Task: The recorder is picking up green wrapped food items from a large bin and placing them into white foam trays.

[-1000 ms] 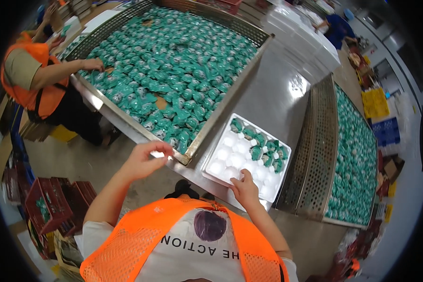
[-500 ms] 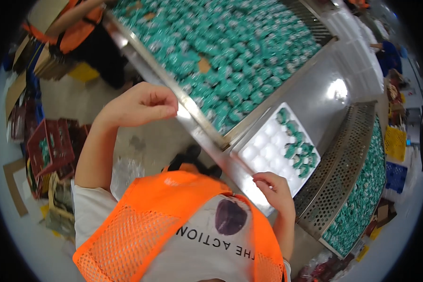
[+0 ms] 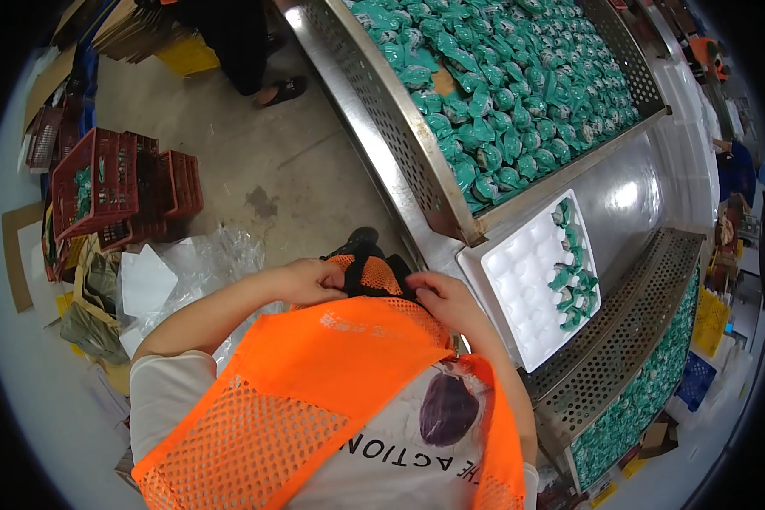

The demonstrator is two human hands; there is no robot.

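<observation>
I see my left hand (image 3: 308,281) and my right hand (image 3: 446,299) both pinching the black strap (image 3: 361,270) at the lower hem of the orange mesh vest (image 3: 314,399). Just right of them sits the white foam tray (image 3: 527,285), with some teal wrapped pieces (image 3: 574,285) along its far edge, beside the big perforated steel bin (image 3: 399,127).

Teal wrapped packets (image 3: 501,93): heaped loose, filling the perforated steel bin (image 3: 374,110) at upper centre.
Teal wrapped packets, second lot (image 3: 646,399): packed in the perforated steel bin at lower right.
White moulded tray (image 3: 518,289): rectangular, round pockets, between the two bins; a few teal packets (image 3: 574,280) sit along its right side.
Flattened brown cardboard (image 3: 17,246): on the floor, far left.
Yellow boxes (image 3: 710,323): far right edge.
</observation>
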